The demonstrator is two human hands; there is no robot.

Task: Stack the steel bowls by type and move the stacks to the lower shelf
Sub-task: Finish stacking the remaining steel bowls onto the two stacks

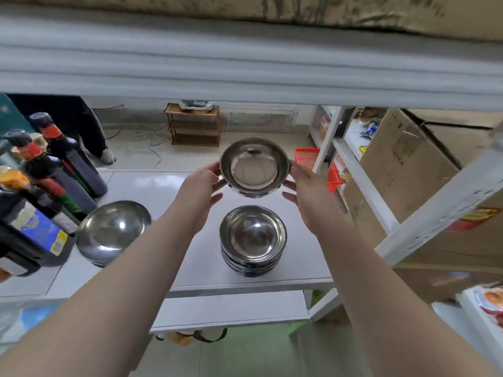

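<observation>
Steel, polished and mirror-bright, the small bowl is held in the air between both hands, tilted so its hollow faces the camera, above the far part of the white shelf board. The left hand has its fingers curled against the bowl's left rim; the right hand presses its fingers to the right rim, so the bowl is pinched from both sides. Just below it, near the board's front right edge, stands a stack of like bowls, several deep. A wider bowl stack sits at the front left, beside dark sauce bottles. The stacking step seems to be in hand: the next move likely calls for levelling the bowl, centring it over the stack and lowering it to nest squarely
</observation>
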